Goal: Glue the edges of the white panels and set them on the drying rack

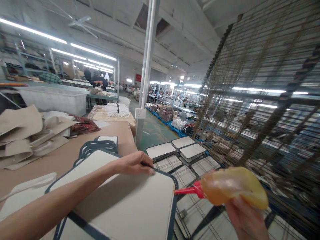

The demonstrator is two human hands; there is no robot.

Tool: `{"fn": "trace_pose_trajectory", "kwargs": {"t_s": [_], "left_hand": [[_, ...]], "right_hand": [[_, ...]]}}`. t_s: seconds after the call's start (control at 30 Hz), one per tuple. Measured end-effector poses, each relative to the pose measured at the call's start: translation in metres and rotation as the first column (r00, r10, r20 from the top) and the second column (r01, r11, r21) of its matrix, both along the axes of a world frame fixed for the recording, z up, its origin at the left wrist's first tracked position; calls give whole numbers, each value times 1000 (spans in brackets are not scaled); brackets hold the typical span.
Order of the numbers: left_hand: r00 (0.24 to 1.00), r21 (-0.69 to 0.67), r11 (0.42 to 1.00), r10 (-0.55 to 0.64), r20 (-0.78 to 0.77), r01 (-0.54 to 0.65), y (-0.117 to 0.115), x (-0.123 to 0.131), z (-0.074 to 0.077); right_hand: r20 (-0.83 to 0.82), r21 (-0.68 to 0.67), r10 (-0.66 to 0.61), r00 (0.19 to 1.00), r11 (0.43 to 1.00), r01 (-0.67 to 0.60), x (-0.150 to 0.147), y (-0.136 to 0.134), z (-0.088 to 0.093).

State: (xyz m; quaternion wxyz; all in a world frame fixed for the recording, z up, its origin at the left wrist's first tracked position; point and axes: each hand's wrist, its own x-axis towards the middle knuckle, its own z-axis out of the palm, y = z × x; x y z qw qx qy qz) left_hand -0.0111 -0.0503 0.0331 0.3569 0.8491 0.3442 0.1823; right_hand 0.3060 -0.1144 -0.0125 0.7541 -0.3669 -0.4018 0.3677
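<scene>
My right hand (246,213) is wrapped round a squeeze bottle (232,185) of amber liquid that looks like glue. The bottle lies tilted on its side, its red nozzle (187,190) pointing left. That nozzle's tip meets the right edge of a white panel with dark blue edging (140,203), near its rounded corner. Along the panel's far edge, my left hand (137,163) grips the rim, with some fingers hidden behind it. Under and behind this panel are more dark-edged panels (98,148), stacked on the table.
Beige bag pieces (37,136) lie on the brown table (122,133) at left, before a white bin (55,100). More white panels (160,150) rest on a wire rack at right, beneath an upright wire mesh (255,83). A metal post (147,66) stands beyond the table.
</scene>
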Motion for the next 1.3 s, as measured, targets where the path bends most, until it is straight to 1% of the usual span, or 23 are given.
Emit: {"fn": "trace_pose_trajectory", "kwargs": {"t_s": [0.07, 0.2, 0.37, 0.47, 0.63, 0.77, 0.9, 1.03, 1.1, 1.2, 1.3], "left_hand": [[1000, -5, 1000, 11, -8, -11, 0, -1, -1], [999, -20, 999, 42, -19, -42, 3, -3, -4], [1000, -9, 1000, 26, -7, -26, 9, -8, -10], [1000, 0, 1000, 28, 0, -28, 14, -10, -14], [998, -47, 997, 55, 23, -53, 18, -12, -16], [998, -66, 996, 64, 28, -62, 19, -12, -14], [997, -62, 996, 69, 24, -67, 19, -12, -12], [996, -75, 994, 84, 26, -82, 19, -11, -12], [996, -88, 992, 89, 31, -86, 19, -11, -12], [994, -100, 990, 102, 32, -99, 19, -10, -11], [995, -101, 990, 100, 23, -97, 19, -11, -10]], "right_hand": [[-20, 0, 7, 1000, 1000, -7, 0, 0, -3], [19, 0, 65, 998, 998, -65, -2, 1, -8], [3, 0, 24, 1000, 1000, -24, -6, -1, -9], [-5, 11, 53, 999, 999, -53, -5, 0, -12], [31, 37, 78, 996, 996, -79, -1, 2, -18], [-11, 11, 113, 994, 994, -113, -1, -2, -19], [-18, -56, 110, 994, 992, -111, -2, -7, -18], [-52, -82, 166, 985, 982, -170, -6, -11, -15], [-71, -91, 163, 984, 981, -169, -11, -15, -12], [-98, -141, 155, 983, 976, -168, -17, -21, -9], [-105, -167, 162, 981, 970, -178, -18, -25, -8]]}}
